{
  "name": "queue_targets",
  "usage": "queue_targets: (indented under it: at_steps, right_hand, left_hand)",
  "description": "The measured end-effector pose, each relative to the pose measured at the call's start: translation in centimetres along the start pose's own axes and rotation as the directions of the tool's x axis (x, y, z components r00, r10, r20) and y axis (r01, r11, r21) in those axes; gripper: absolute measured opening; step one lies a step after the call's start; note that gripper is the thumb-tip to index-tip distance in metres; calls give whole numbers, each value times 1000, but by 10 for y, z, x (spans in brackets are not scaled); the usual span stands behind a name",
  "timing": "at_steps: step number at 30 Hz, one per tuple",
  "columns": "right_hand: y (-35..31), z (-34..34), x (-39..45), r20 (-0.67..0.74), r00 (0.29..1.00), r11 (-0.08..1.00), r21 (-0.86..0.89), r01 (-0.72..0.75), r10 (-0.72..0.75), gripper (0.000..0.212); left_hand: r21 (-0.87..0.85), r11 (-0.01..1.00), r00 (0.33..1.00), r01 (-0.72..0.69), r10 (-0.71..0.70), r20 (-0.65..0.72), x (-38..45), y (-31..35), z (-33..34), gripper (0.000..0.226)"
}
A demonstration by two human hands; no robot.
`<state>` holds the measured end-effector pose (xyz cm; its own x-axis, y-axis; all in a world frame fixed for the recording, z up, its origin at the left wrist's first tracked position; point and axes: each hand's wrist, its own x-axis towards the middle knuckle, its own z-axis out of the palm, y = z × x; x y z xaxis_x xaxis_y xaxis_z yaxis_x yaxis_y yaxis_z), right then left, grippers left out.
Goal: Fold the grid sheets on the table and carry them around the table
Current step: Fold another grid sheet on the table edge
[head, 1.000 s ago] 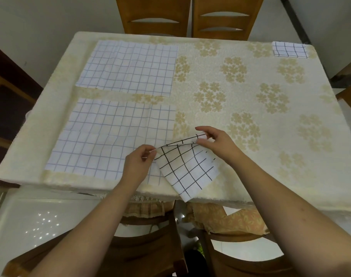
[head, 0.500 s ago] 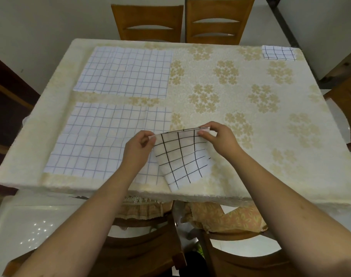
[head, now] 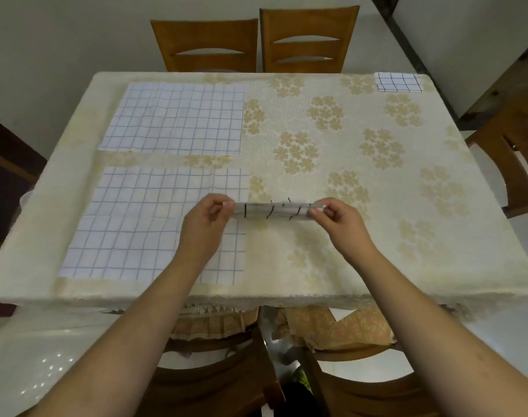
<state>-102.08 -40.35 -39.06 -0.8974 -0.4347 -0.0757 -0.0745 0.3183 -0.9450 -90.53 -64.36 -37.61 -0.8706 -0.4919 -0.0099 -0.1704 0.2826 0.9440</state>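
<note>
Both hands, the left hand [head: 207, 216] and right hand [head: 336, 219], pinched the folded grid sheet [head: 273, 210] by its ends just above the worktop [head: 377, 236], likely keeping the layers aligned.

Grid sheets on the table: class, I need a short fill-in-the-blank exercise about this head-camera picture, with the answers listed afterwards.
1. The folded sheet is held above the table by ____ hands.
2. The number of large sheets lying flat on the tablecloth is ____.
3. A small folded sheet lies at the far ____ corner of the table.
4. Behind the far edge stand ____ wooden chairs.

Answers: two; two; right; two
</note>
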Motion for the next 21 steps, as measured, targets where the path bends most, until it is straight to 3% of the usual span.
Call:
queue_targets:
  at_steps: [3, 10, 14, 21]
  right_hand:
    - [34, 2, -27, 78, 994, 996, -51, -76, 79, 4]
    - [80, 6, -60, 252, 937, 967, -150, -208, 241, 9]
    - [85, 13, -56, 219, 942, 965, -123, -230, 253, 9]
    - [97, 31, -29, 36, 960, 950, -162, -268, 277, 9]
  left_hand:
    - [141, 987, 992, 76, -90, 94, -27, -31, 3, 3]
    - [273, 955, 944, 117, -192, 267, -63, -83, -1, 6]
    - [299, 945, 945, 135, -213, 248, -57, -93, 3, 5]
    - [322, 929, 959, 182, -240, 150, -28, -101, 20, 21]
